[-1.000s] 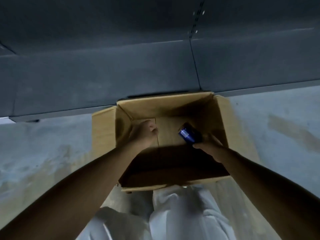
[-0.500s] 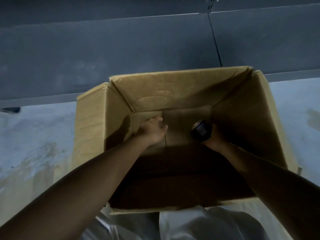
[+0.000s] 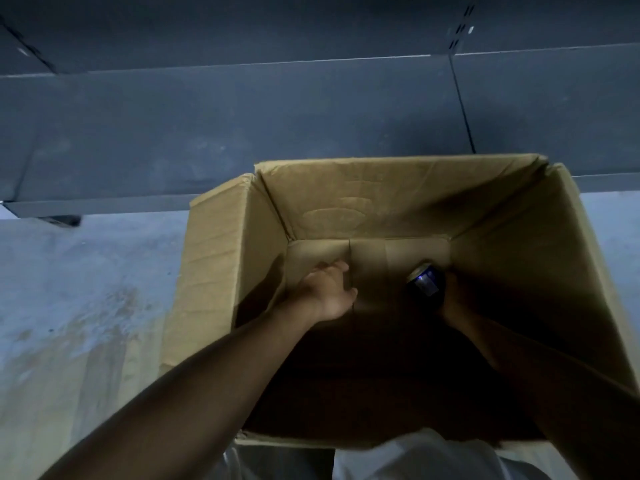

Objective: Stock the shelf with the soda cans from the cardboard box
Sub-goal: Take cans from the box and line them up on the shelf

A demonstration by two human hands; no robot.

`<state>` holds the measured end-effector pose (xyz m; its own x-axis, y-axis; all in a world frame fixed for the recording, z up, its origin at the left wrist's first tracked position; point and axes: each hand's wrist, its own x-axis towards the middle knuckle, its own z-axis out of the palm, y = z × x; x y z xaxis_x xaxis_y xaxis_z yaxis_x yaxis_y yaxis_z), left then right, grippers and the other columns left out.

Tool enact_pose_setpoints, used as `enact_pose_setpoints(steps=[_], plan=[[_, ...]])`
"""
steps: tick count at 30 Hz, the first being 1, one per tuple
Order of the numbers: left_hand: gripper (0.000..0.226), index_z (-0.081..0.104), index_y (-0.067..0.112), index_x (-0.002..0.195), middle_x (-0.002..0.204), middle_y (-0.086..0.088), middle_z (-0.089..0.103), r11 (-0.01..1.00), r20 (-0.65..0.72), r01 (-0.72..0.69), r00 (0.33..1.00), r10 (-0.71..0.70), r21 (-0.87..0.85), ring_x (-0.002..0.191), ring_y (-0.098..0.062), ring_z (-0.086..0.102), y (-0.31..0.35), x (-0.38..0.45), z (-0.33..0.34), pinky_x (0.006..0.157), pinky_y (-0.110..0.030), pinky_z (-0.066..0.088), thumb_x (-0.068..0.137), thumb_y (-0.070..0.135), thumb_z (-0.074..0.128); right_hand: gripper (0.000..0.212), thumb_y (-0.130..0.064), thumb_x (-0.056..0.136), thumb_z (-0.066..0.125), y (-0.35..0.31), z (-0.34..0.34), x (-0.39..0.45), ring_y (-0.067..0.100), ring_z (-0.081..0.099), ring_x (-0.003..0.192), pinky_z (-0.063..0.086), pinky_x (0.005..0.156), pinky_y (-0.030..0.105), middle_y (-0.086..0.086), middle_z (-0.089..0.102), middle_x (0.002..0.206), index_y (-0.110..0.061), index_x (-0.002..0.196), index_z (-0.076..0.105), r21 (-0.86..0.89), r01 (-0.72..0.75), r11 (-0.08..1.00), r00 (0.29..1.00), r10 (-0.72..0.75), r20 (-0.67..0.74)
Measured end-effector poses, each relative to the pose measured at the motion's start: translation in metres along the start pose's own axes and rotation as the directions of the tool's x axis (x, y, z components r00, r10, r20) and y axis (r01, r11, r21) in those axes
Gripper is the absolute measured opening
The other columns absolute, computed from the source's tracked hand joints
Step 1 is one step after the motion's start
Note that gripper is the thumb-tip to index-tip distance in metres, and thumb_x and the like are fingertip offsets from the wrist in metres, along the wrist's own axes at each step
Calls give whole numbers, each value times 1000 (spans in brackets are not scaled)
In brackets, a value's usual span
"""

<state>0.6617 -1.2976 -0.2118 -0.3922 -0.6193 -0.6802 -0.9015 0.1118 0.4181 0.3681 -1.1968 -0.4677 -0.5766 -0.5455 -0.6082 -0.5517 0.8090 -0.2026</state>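
An open cardboard box (image 3: 381, 195) stands on the floor in front of the dark grey shelf (image 3: 242, 116). Both my arms reach down into it. My right hand (image 3: 453, 299) grips a dark blue soda can (image 3: 424, 282) low near the box's bottom right, the can's silver top tilted toward the far wall. My left hand (image 3: 329, 292) is down at the bottom left, its fingers bent away from me onto the cardboard. Whether they hold anything is hidden. No other can shows in the box, whose near half lies in deep shadow.
The box's left flap (image 3: 221, 254) is folded outward. Grey concrete floor (image 3: 69, 289) spreads to the left and right of the box. The shelf's front edge (image 3: 104, 206) runs just behind the box. My white trousers (image 3: 415, 459) touch its near wall.
The view has closed in on the box. Both hands have sunk deeper inside, the right one taking the blue can down toward the bottom right corner.
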Motion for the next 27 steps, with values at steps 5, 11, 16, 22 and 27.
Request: enact_pose_setpoints(steps=[5,11,16,22,27], plan=[[68,24,23,150,154,-6,27,996,36,-57,998,55,68,141,-24,27,3,-17,-9,112,-33,27,92,32,58,69,-24,81,74,-68,-74,-116,36,44,128,33,108,43,20,46,138,-2,138,43,105,9,994,989,-24,146],[81,17,28,151,158,-2,21,987,28,-81,997,78,136,142,-23,26,34,-70,-52,116,-35,27,86,21,65,78,-44,66,83,-118,-171,-212,29,57,103,54,84,42,10,54,122,-11,129,50,195,-106,975,928,27,372],[92,11,27,152,159,-1,15,969,55,-159,987,151,189,144,-24,21,77,-145,-107,112,-34,28,82,21,71,44,-26,78,76,-159,-255,-281,26,61,98,55,76,37,10,60,112,-16,116,56,379,-143,914,881,-57,469],[94,10,29,151,160,2,11,953,-4,-209,977,215,221,144,-23,22,122,-227,-183,114,-35,28,79,19,70,28,-30,85,67,-216,-367,-366,16,64,84,50,65,26,5,66,97,-16,107,57,389,-109,915,818,-140,557],[91,17,30,150,154,1,26,933,-71,-283,950,306,223,138,-21,31,152,-298,-252,109,-26,29,76,23,71,24,-28,86,64,-262,-461,-435,18,61,82,49,68,29,5,65,93,-14,105,58,380,-138,915,736,-162,658]])
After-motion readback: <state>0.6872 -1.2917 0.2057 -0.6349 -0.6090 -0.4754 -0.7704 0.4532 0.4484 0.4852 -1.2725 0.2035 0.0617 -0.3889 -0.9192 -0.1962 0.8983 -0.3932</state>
